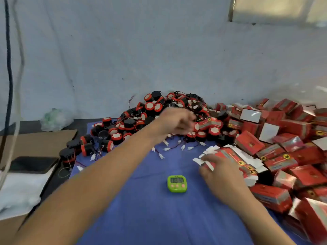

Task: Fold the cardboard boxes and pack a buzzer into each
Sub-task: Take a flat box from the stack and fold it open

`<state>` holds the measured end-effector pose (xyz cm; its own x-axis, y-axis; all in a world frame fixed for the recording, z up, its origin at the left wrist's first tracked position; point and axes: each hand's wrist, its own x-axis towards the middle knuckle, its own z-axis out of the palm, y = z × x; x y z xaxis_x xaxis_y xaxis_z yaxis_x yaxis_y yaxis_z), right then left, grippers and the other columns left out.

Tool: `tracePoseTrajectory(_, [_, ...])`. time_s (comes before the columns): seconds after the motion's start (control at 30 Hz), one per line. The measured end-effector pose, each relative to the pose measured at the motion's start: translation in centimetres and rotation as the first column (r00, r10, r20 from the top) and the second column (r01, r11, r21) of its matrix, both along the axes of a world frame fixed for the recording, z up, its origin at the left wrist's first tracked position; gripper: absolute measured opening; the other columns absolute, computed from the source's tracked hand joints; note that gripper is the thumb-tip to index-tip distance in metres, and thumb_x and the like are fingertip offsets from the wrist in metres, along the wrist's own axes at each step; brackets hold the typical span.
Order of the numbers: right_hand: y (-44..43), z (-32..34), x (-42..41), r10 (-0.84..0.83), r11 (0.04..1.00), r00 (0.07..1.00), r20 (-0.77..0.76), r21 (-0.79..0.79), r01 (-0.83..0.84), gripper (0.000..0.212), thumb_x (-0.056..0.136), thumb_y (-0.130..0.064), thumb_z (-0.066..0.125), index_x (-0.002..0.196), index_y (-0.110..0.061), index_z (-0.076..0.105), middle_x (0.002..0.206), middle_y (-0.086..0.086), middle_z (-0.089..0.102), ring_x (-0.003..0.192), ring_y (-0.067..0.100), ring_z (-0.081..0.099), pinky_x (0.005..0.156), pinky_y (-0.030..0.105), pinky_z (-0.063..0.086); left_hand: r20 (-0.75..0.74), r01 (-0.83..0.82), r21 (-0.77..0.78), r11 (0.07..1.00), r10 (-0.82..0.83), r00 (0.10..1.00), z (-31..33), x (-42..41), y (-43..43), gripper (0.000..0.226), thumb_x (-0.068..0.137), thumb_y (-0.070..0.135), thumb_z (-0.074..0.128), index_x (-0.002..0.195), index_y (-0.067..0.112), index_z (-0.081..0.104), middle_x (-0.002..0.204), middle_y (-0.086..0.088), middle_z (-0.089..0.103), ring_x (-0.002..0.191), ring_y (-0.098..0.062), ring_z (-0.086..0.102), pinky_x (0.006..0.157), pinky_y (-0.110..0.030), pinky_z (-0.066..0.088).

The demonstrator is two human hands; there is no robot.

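- the left hand (177, 123) is stretched out over the pile of buzzers (141, 117) at the back of the blue cloth (141, 200); it is blurred, so i cannot tell whether its fingers are apart or gripping.
- a single red box (208, 122) sits on the buzzers just beside its fingertips.
- the right hand (219, 174) rests with fingers straight and spread on a stack of flat cardboard boxes (235, 157).
- folded boxes (286, 144) are heaped along the right.
- a green timer (177, 183) sits on the cloth between the arms.
- a phone (33, 164) lies far left on the worktop.
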<state>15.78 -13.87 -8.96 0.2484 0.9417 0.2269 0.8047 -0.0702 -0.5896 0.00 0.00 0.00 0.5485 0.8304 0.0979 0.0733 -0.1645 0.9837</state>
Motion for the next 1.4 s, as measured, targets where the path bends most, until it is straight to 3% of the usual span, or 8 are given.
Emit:
tracePoseTrajectory(0.13, [5.0, -1.6, 1.7, -0.206, 0.961, 0.887, 0.414, -0.083, 0.262, 0.074, 0.094, -0.043, 0.059, 0.158, -0.023, 0.027, 0.163, 0.005, 0.032, 0.151, 0.028, 0.025, 0.121, 0.039, 0.023, -0.035, -0.347, -0.078, 0.935, 0.346, 0.938, -5.3, -9.6, 2.7, 0.033, 0.095, -0.005, 0.044, 0.089, 0.008, 0.074, 0.078, -0.013, 0.075, 0.074, -0.024, 0.072, 0.070, -0.034, 0.064])
tracePoseTrajectory(0.37, [7.9, -4.2, 4.1, 0.035, 0.946, 0.846, 0.532, -0.290, 0.143, 0.041, 0.093, -0.022, 0.056, 0.133, -0.028, 0.048, 0.140, -0.002, 0.053, 0.129, 0.024, 0.052, 0.100, 0.034, 0.045, -0.028, -0.528, -0.133, 0.839, 0.530, 0.848, -13.0, -16.7, 4.1, 0.038, 0.096, -0.006, 0.049, 0.082, 0.013, 0.079, 0.081, -0.016, 0.076, 0.075, -0.024, 0.076, 0.063, -0.026, 0.061])
tracePoseTrajectory(0.47, [8.7, -3.5, 3.2, -0.068, 0.988, 0.906, 0.417, -0.099, 0.119, 0.033, 0.085, -0.008, 0.064, 0.114, -0.025, 0.062, 0.108, 0.001, 0.068, 0.102, 0.031, 0.064, 0.078, 0.038, 0.050, 0.027, -0.548, -0.191, 0.815, 0.562, 0.827, -15.1, -15.9, 4.2, 0.038, 0.097, -0.005, 0.051, 0.083, 0.017, 0.079, 0.081, -0.010, 0.077, 0.078, -0.018, 0.075, 0.064, -0.025, 0.061])
tracePoseTrajectory(0.57, [8.4, -3.2, 0.1, -0.258, 0.914, 0.930, 0.263, 0.379, 0.146, 0.053, 0.081, 0.006, 0.059, 0.125, -0.022, 0.067, 0.086, 0.006, 0.073, 0.070, 0.029, 0.060, 0.056, 0.027, 0.041, 0.123, -0.539, -0.290, 0.791, 0.589, 0.799, -16.1, -14.8, 3.8, 0.033, 0.100, -0.002, 0.050, 0.093, 0.014, 0.078, 0.083, -0.008, 0.077, 0.081, -0.018, 0.075, 0.068, -0.027, 0.062])
tracePoseTrajectory(0.67, [7.3, -5.2, -4.7, -0.069, 0.760, 0.997, 0.042, 0.650, 0.025, 0.057, 0.090, 0.011, 0.053, 0.131, -0.027, 0.066, 0.107, -0.012, 0.072, 0.091, 0.007, 0.065, 0.082, 0.011, 0.049, 0.206, -0.549, -0.305, 0.778, 0.616, 0.760, -16.8, -13.5, 3.0, 0.032, 0.101, -0.003, 0.049, 0.098, 0.013, 0.078, 0.084, -0.005, 0.077, 0.084, -0.016, 0.075, 0.070, -0.024, 0.062])
tracePoseTrajectory(0.97, [6.8, -7.9, -6.3, 0.127, 0.847, 0.884, -0.450, 0.514, 0.140, 0.043, 0.106, -0.011, 0.050, 0.129, -0.045, 0.063, 0.122, -0.038, 0.062, 0.115, -0.017, 0.055, 0.091, 0.003, 0.042, -0.035, -0.500, 0.392, 0.772, 0.555, 0.831, -18.6, -10.5, 0.3, 0.066, 0.082, 0.035, 0.071, 0.138, 0.055, 0.044, 0.130, 0.043, 0.053, 0.123, 0.013, 0.052, 0.095, -0.009, 0.047])
tracePoseTrajectory(1.23, [8.2, -9.2, -5.4, 0.170, 0.901, 0.723, -0.670, 0.403, 0.162, 0.042, 0.101, 0.001, 0.052, 0.113, -0.033, 0.074, 0.068, -0.026, 0.056, 0.063, -0.005, 0.050, 0.059, 0.007, 0.040, -0.154, -0.236, 0.854, 0.463, 0.660, 0.735, -18.9, -9.0, -0.6, 0.118, 0.065, 0.070, 0.072, 0.163, 0.030, 0.020, 0.170, 0.009, 0.023, 0.160, -0.012, 0.013, 0.128, -0.033, 0.016])
tracePoseTrajectory(1.4, [8.4, -9.6, -5.4, 0.192, 0.910, 0.734, -0.652, 0.399, 0.116, 0.045, 0.100, -0.001, 0.051, 0.108, -0.039, 0.073, 0.059, -0.025, 0.050, 0.055, -0.004, 0.046, 0.056, 0.019, 0.040, -0.274, -0.146, 0.861, 0.488, 0.686, 0.674, -19.2, -9.1, -0.6, 0.137, 0.055, 0.063, 0.085, 0.164, 0.034, 0.007, 0.172, 0.005, 0.017, 0.161, -0.013, 0.002, 0.129, -0.034, 0.007])
